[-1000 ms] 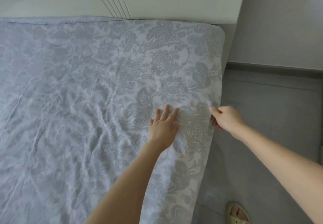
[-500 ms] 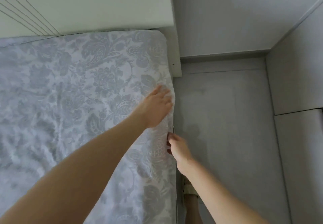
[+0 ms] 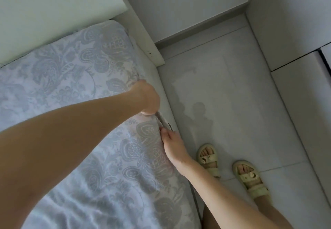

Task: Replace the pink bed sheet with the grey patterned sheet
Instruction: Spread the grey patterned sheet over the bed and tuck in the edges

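Note:
The grey patterned sheet (image 3: 75, 78) covers the mattress from the left edge to the bed's right side. My left hand (image 3: 149, 97) reaches over that right edge and grips a fold of the sheet at the mattress side; its fingers are hidden below the edge. Just below it, my right hand (image 3: 172, 143) pinches the sheet's edge against the mattress side, fingers pointing up along the bed. No pink sheet is visible.
A pale headboard (image 3: 59, 3) rises behind the bed, with a white bed frame post (image 3: 152, 53) at its corner. The grey tiled floor (image 3: 223, 92) runs along the bed's right side. My feet in cream sandals (image 3: 208, 159) stand there. A cabinet front (image 3: 295, 49) is at right.
My left hand slid from lying flat on top of the sheet to gripping it over the bed's right edge. My right hand stayed at the edge. The view swung right and down.

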### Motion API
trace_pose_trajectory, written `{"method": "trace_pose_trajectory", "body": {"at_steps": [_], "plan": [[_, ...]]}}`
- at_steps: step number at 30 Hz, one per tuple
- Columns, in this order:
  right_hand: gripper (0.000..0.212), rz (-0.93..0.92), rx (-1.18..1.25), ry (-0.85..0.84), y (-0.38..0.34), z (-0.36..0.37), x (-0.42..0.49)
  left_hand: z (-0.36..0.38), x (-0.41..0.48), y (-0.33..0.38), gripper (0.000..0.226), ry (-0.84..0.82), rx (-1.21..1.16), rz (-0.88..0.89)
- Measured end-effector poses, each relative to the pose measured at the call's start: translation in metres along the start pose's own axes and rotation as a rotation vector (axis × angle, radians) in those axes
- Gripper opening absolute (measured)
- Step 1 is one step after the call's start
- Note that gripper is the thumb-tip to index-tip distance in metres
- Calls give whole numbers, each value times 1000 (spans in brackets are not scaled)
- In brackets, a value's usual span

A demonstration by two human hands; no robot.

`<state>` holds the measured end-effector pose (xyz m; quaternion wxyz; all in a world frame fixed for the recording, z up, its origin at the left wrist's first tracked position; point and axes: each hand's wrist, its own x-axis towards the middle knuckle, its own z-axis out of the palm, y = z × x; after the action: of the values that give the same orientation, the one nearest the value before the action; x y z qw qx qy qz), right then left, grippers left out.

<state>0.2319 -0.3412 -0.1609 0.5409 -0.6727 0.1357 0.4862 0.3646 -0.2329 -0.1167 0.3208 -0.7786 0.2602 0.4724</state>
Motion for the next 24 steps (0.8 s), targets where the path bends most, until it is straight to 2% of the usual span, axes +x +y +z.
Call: {"method": "trace_pose_trajectory", "body": {"at_steps": [2,5,8,10,12,13,16,19,21,24], "plan": [[42,-74,-114,106,2,8,1,0,4,2,34,-36,-31,-35],[38,-121,35,221,6,16,-3,-5,11,0,35,-55,-103,-69],[52,-156,170,218,6,34,-8,0,10,-3,37,-46,-107,-59],[52,-90,333,123,6,35,-10,2,3,-6,36,-16,-46,-52],[51,86,611,-81,3,23,-7,2,-2,-6,34,-17,-24,-62],[54,159,670,-152,1,17,-5,2,-2,-5,32,-38,-32,-73],[60,186,621,-236,-1,11,8,0,4,2,25,-68,28,-58],[61,216,635,-288,1,15,9,8,14,3,33,-14,167,20],[61,235,711,-342,6,14,10,7,14,2,36,-6,102,64],[70,214,743,-420,1,20,14,5,10,1,53,-103,-196,73]]}}
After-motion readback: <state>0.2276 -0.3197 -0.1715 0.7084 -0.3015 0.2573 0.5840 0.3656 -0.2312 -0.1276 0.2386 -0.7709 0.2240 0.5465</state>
